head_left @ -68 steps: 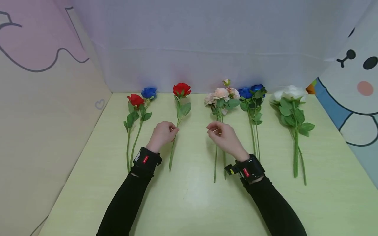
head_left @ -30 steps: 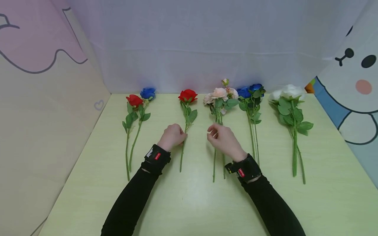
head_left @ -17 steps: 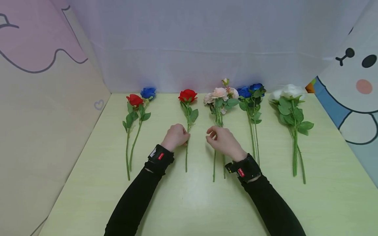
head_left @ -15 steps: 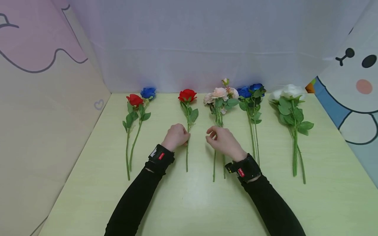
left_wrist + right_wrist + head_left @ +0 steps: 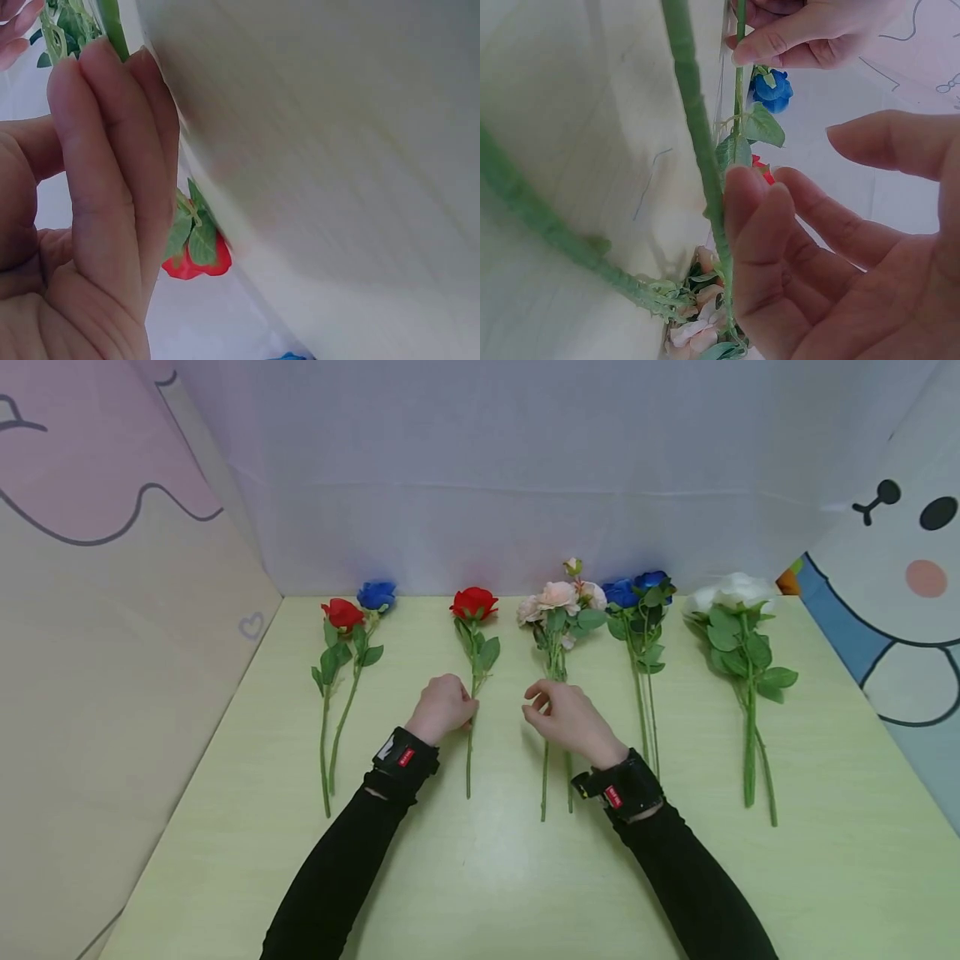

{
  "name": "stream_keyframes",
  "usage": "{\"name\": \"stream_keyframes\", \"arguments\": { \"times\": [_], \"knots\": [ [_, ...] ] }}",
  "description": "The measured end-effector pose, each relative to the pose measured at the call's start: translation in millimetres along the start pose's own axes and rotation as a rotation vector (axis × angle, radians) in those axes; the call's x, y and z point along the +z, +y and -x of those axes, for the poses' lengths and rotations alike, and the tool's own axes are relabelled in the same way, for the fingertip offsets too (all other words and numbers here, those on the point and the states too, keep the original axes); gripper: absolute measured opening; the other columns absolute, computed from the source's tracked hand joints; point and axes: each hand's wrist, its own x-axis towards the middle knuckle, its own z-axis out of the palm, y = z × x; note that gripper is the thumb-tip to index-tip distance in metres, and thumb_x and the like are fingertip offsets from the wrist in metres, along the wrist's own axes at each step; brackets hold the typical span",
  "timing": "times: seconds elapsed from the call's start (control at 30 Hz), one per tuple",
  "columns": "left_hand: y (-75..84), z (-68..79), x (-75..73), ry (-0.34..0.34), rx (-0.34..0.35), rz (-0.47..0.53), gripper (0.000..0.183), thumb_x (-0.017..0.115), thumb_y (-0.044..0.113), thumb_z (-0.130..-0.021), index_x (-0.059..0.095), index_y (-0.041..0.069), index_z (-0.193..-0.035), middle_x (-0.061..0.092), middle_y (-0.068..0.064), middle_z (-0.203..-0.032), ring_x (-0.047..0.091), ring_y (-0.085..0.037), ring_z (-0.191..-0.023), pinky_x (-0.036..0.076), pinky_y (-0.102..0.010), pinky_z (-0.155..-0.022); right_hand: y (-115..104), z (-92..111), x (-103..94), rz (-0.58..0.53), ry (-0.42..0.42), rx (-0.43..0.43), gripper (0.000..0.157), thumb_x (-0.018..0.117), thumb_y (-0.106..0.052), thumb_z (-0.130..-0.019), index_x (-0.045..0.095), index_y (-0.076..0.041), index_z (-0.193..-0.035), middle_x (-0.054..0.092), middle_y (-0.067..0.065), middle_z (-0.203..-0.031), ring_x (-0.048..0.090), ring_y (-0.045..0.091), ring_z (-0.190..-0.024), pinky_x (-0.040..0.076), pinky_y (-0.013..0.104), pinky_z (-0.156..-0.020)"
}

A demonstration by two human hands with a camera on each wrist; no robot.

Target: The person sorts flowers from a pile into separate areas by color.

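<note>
My left hand (image 5: 442, 706) pinches the green stem of a red rose (image 5: 473, 602), which lies with its bloom toward the back of the table. In the right wrist view, the left thumb and fingers (image 5: 754, 51) meet at that stem. My right hand (image 5: 566, 718) hovers over the stems of the pink flowers (image 5: 559, 597), fingers loosely bent and thumb apart, with nothing in its grasp. The right wrist view has a thick green stem (image 5: 695, 105) passing right beside its fingertips.
Left of the hands lie another red rose (image 5: 343, 613) and a blue rose (image 5: 377, 594). Toward the right are dark blue roses (image 5: 621, 594) and white flowers (image 5: 738, 595) with leafy stems. A pale cloth (image 5: 480, 485) hangs behind the table (image 5: 480, 893).
My left hand has shifted right and a little nearer with the red rose, then slightly back left in the last half second. My right hand has dropped slightly, then stayed still.
</note>
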Motion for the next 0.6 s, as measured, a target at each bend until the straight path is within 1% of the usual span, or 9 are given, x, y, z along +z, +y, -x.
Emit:
{"name": "stream_keyframes", "arguments": {
  "times": [0.17, 0.37, 0.53, 0.6],
  "knots": [
    [-0.2, 0.9, -0.3, -0.009, 0.003, -0.01, 0.021, 0.064, 0.018, -0.096, 0.069, 0.002, -0.084, 0.07, -0.004, -0.06, 0.064, -0.017, -0.059, 0.037, -0.022, -0.051, -0.5, 0.3, -0.5, 0.0, -0.001, -0.001, 0.027, 0.062, -0.019, -0.098, 0.067, 0.0, -0.116, 0.072, 0.014, -0.098, 0.064, 0.021, -0.078, 0.05, 0.029, -0.067],
    [-2.2, 1.9, -1.5, 0.002, 0.014, -0.011, 0.026, 0.065, 0.021, -0.097, 0.072, 0.003, -0.08, 0.07, -0.005, -0.061, 0.06, -0.016, -0.057, 0.036, -0.022, -0.05, 0.1, 0.1, -0.9, -0.007, 0.001, -0.013, 0.028, 0.062, -0.02, -0.098, 0.067, 0.0, -0.117, 0.072, 0.014, -0.098, 0.065, 0.021, -0.078, 0.05, 0.029, -0.067],
    [-5.6, 5.1, -4.8, 0.045, 0.042, -0.01, 0.031, 0.065, 0.023, -0.098, 0.072, 0.003, -0.076, 0.07, -0.005, -0.061, 0.059, -0.016, -0.057, 0.038, -0.023, -0.05, 0.5, 0.6, -1.6, -0.025, 0.007, -0.029, 0.03, 0.06, -0.02, -0.098, 0.067, 0.002, -0.118, 0.073, 0.015, -0.1, 0.066, 0.022, -0.08, 0.051, 0.03, -0.068],
    [-6.6, 7.0, -6.8, 0.073, 0.058, -0.011, 0.03, 0.064, 0.024, -0.098, 0.073, 0.002, -0.079, 0.069, -0.005, -0.063, 0.059, -0.017, -0.058, 0.039, -0.023, -0.051, 0.2, 0.9, -1.8, -0.038, 0.011, -0.032, 0.03, 0.06, -0.019, -0.098, 0.066, 0.002, -0.119, 0.072, 0.016, -0.1, 0.066, 0.023, -0.081, 0.051, 0.03, -0.068]
  ]
}}
